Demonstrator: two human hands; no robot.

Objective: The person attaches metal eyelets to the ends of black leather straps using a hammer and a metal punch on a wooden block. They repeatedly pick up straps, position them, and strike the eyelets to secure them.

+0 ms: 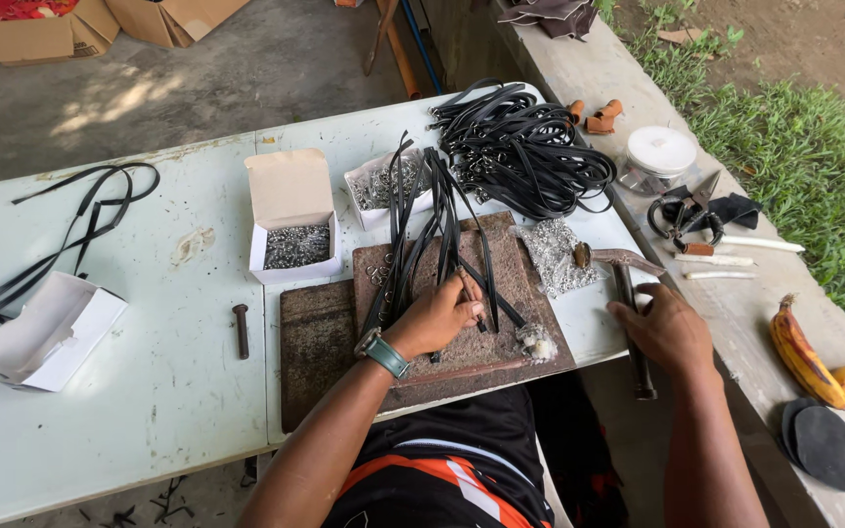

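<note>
Fingers of the left hand (437, 318) are curled down, pinching a black strap (466, 284) against the brown board (511, 284) at the table's (149, 391) near edge. The right hand (667, 328) is closed around the handle of a hammer (626, 269), whose head lies just beside a bag of small metal bits (552, 254). Behind the board stand two open boxes of rivets (295, 244) and a heap of black straps (525, 147).

- Black straps (422, 230): thin, glossy strips fanned in a bundle across the brown work board, their near ends pinned under the left hand.
- Hammer (626, 284): worn metal head, dark handle, grasped in the right hand.
</note>
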